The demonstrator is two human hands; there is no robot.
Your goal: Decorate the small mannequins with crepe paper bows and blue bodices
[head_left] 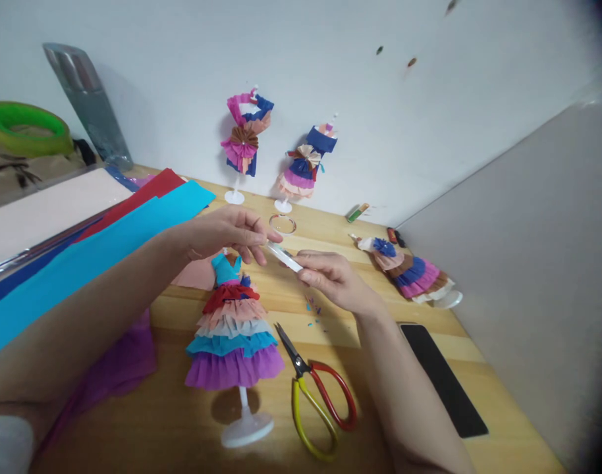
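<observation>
My right hand [328,276] pinches a small flat white strip [284,257] above the middle of the table. My left hand [236,232] is at the strip's other end, fingers partly spread; whether it grips the strip is unclear. Below and left of the hands, a doll-size dress form in a tiered paper dress [234,329] stands upright on a white round base. Scissors [301,368] with one red and one yellow handle lie slightly open to its right. Tiny coloured scraps [315,309] are scattered beneath my right hand.
Two dressed forms [244,141] [305,164] stand by the wall; another dress [412,273] lies at right. A black phone [444,378] is at right, a clear ring [282,225] behind my hands. Crepe sheets [108,243], green tape [27,128] and a bottle [88,102] occupy the left.
</observation>
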